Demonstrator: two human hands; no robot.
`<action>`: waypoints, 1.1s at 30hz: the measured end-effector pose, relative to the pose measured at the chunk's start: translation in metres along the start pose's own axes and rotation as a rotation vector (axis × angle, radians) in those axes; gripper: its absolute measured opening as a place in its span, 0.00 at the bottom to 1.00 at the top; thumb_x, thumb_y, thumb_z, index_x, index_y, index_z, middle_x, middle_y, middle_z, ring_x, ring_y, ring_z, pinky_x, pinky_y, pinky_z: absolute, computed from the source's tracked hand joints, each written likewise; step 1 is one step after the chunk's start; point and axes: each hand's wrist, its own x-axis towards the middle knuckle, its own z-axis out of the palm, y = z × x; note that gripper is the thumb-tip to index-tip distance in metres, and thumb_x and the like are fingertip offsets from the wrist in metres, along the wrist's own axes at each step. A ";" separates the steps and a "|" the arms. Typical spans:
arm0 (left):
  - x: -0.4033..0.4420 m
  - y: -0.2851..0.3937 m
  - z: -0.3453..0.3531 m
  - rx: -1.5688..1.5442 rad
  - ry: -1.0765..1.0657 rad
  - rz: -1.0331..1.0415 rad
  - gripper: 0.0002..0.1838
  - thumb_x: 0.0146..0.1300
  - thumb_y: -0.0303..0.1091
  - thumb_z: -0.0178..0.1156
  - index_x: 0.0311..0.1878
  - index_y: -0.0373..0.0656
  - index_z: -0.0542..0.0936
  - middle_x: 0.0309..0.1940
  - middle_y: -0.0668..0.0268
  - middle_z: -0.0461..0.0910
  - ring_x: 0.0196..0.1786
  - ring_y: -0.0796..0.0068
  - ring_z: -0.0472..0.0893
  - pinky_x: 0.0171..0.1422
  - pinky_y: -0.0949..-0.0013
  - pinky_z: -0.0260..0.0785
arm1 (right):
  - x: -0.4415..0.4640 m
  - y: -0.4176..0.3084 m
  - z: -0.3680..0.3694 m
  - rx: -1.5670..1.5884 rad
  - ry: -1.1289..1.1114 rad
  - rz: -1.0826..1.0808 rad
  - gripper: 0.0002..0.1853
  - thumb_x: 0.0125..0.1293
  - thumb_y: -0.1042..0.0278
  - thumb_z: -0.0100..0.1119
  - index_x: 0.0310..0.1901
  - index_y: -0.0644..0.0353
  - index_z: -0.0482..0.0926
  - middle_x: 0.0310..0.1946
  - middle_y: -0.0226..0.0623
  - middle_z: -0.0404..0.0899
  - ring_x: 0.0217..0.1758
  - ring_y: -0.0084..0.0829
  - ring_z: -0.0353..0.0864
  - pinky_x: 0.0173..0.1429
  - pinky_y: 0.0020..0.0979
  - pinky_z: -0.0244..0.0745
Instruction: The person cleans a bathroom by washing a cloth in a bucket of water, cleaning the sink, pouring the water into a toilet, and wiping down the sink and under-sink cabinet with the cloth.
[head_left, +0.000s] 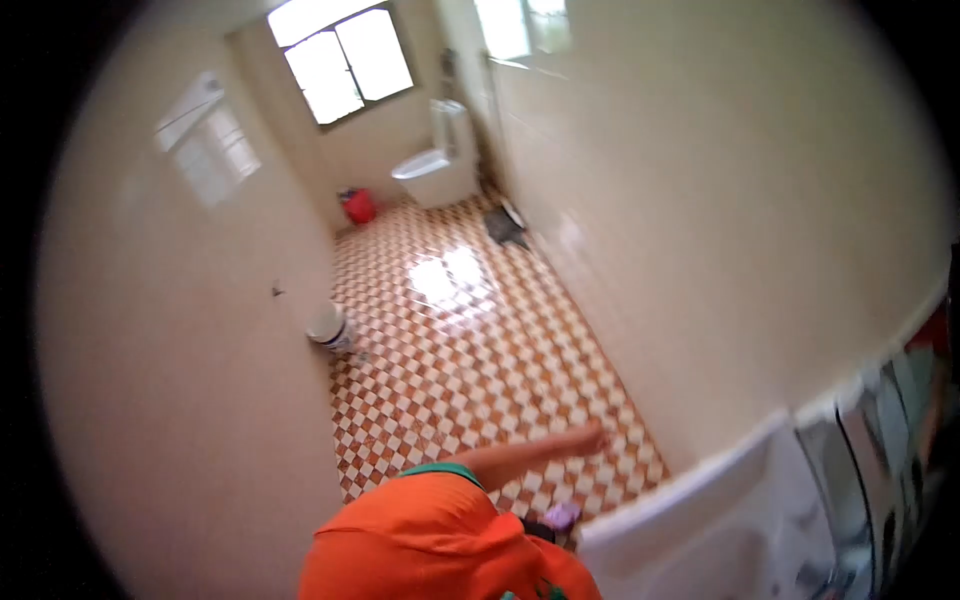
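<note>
Two pale, glossy walls [650,220] on either side of a long brown-and-cream checked floor [440,390], with window light glaring off the tiles. Low in view, a loose orange top [410,540] with green trim [440,468], hiding the nearest stretch of floor. To the right, a white basin-like fixture [700,530], crowding the near corner. At the far end, a bright window [350,68] above a white toilet [440,175]. Against the left wall, a pale bucket [329,328]; farther back, a small red bin [358,206]. Near the toilet, a dark flat item [505,226] by the right wall.

Stretched low across the tiles, a bare limb, most likely the left arm, ending in a blurred left hand [585,440]. No held object distinguishable there; fingers too smeared to tell released from clenched. Right hand out of view, grip impossible to tell. Nearest, a small purple item [562,515] low down beside the fixture, apart from the left hand, next to something black [538,528]. How much is done or left, impossible to judge from so little visible handling.
</note>
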 end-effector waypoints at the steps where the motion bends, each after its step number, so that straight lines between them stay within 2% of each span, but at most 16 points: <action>1: 0.011 0.017 0.008 -0.064 0.000 0.006 0.12 0.60 0.37 0.46 0.40 0.39 0.71 0.33 0.56 0.74 0.37 0.59 0.73 0.43 0.58 0.65 | 0.016 0.006 -0.032 0.106 -0.010 0.058 0.13 0.55 0.72 0.54 0.40 0.71 0.73 0.36 0.44 0.75 0.40 0.35 0.74 0.48 0.34 0.70; 5: 0.048 0.073 0.040 -0.808 0.011 -0.217 0.12 0.60 0.36 0.46 0.36 0.38 0.76 0.30 0.66 0.74 0.36 0.75 0.72 0.43 0.68 0.67 | 0.032 0.015 -0.076 0.446 -0.063 0.211 0.15 0.60 0.66 0.50 0.43 0.69 0.70 0.39 0.46 0.74 0.43 0.38 0.73 0.52 0.38 0.69; 7: 0.047 0.142 0.010 -0.241 0.212 -0.020 0.20 0.63 0.46 0.46 0.50 0.40 0.70 0.42 0.52 0.73 0.47 0.61 0.73 0.49 0.59 0.65 | 0.035 0.012 -0.042 0.505 -0.093 0.193 0.11 0.61 0.64 0.48 0.37 0.65 0.70 0.37 0.46 0.73 0.42 0.37 0.73 0.50 0.37 0.70; 8: 0.035 0.202 -0.005 -0.109 0.295 -0.052 0.21 0.61 0.42 0.49 0.52 0.37 0.68 0.49 0.49 0.69 0.51 0.53 0.71 0.53 0.57 0.63 | 0.015 0.000 -0.012 0.415 -0.106 0.079 0.12 0.61 0.63 0.48 0.37 0.65 0.69 0.35 0.45 0.73 0.40 0.35 0.74 0.47 0.36 0.72; 11: 0.069 0.192 -0.010 0.097 0.339 0.109 0.23 0.60 0.40 0.51 0.56 0.39 0.64 0.52 0.46 0.66 0.50 0.47 0.70 0.53 0.57 0.63 | 0.003 -0.025 0.048 0.199 -0.046 0.035 0.13 0.60 0.64 0.48 0.38 0.67 0.69 0.33 0.43 0.75 0.35 0.33 0.75 0.41 0.32 0.72; 13: 0.071 0.189 -0.004 0.106 0.416 0.029 0.28 0.60 0.42 0.50 0.60 0.43 0.57 0.51 0.45 0.66 0.47 0.44 0.71 0.52 0.55 0.65 | -0.019 -0.029 0.059 0.054 -0.087 -0.044 0.17 0.61 0.61 0.47 0.43 0.68 0.70 0.35 0.41 0.75 0.36 0.29 0.74 0.42 0.29 0.70; 16: 0.061 0.259 0.017 0.327 0.292 -0.284 0.31 0.60 0.44 0.48 0.62 0.44 0.50 0.51 0.45 0.66 0.48 0.45 0.71 0.50 0.52 0.66 | -0.025 0.031 -0.001 -0.230 0.028 -0.324 0.17 0.63 0.60 0.45 0.44 0.67 0.70 0.35 0.39 0.76 0.35 0.30 0.76 0.40 0.28 0.72; 18: 0.058 0.257 0.007 0.351 0.264 -0.308 0.30 0.61 0.43 0.46 0.63 0.44 0.50 0.52 0.46 0.65 0.47 0.47 0.72 0.48 0.51 0.67 | -0.053 0.081 0.002 -0.391 0.168 -0.133 0.18 0.64 0.61 0.43 0.49 0.66 0.68 0.44 0.42 0.72 0.46 0.34 0.73 0.49 0.31 0.69; 20: 0.065 0.246 0.019 0.356 0.330 -0.236 0.30 0.61 0.41 0.45 0.63 0.44 0.50 0.53 0.47 0.65 0.47 0.49 0.73 0.48 0.52 0.67 | -0.043 0.169 -0.040 -1.017 0.185 -0.376 0.20 0.65 0.62 0.42 0.54 0.67 0.62 0.54 0.49 0.63 0.59 0.40 0.62 0.60 0.36 0.60; 21: 0.065 0.259 0.022 0.371 0.316 -0.265 0.29 0.61 0.39 0.44 0.63 0.43 0.50 0.53 0.47 0.65 0.47 0.50 0.73 0.48 0.53 0.67 | -0.049 0.185 -0.053 -1.098 0.112 -0.352 0.27 0.64 0.60 0.41 0.60 0.68 0.53 0.62 0.54 0.50 0.67 0.44 0.47 0.67 0.39 0.46; 22: 0.065 0.260 0.020 0.385 0.302 -0.271 0.29 0.61 0.39 0.44 0.63 0.43 0.50 0.53 0.47 0.65 0.47 0.50 0.73 0.48 0.53 0.67 | -0.053 0.196 -0.059 -1.094 0.109 -0.332 0.27 0.64 0.60 0.41 0.60 0.68 0.53 0.62 0.54 0.50 0.67 0.44 0.47 0.67 0.39 0.46; 24: 0.065 0.255 0.022 0.331 0.344 -0.243 0.28 0.60 0.37 0.45 0.63 0.41 0.52 0.52 0.47 0.66 0.47 0.49 0.73 0.48 0.53 0.67 | -0.058 0.217 -0.072 -1.581 0.191 -0.265 0.31 0.64 0.57 0.39 0.62 0.69 0.47 0.65 0.54 0.42 0.69 0.45 0.40 0.69 0.40 0.40; 26: 0.066 0.250 0.025 0.370 0.361 -0.225 0.28 0.59 0.36 0.45 0.63 0.41 0.52 0.51 0.46 0.66 0.46 0.49 0.73 0.48 0.53 0.67 | -0.056 0.233 -0.067 -1.547 0.210 -0.148 0.33 0.64 0.55 0.37 0.63 0.70 0.45 0.66 0.53 0.39 0.70 0.46 0.36 0.69 0.45 0.33; 28: 0.068 0.243 0.028 0.407 0.379 -0.199 0.28 0.59 0.35 0.45 0.62 0.40 0.52 0.51 0.46 0.67 0.46 0.48 0.73 0.47 0.53 0.67 | -0.044 0.243 -0.038 -1.688 0.475 0.062 0.34 0.63 0.53 0.39 0.62 0.71 0.47 0.65 0.53 0.41 0.70 0.47 0.36 0.67 0.49 0.35; 31: 0.066 0.241 0.029 0.436 0.405 -0.158 0.28 0.58 0.34 0.45 0.62 0.40 0.52 0.49 0.45 0.68 0.46 0.47 0.73 0.47 0.53 0.67 | -0.003 0.282 0.023 -1.828 0.230 0.187 0.34 0.60 0.51 0.41 0.60 0.72 0.53 0.64 0.54 0.48 0.69 0.47 0.40 0.67 0.48 0.34; 33: 0.068 0.252 0.025 0.322 0.349 -0.220 0.28 0.58 0.34 0.45 0.62 0.41 0.52 0.47 0.44 0.68 0.46 0.47 0.73 0.47 0.53 0.66 | -0.045 0.270 0.064 -1.750 0.256 -0.087 0.35 0.63 0.49 0.38 0.61 0.74 0.50 0.65 0.52 0.44 0.68 0.49 0.43 0.67 0.47 0.39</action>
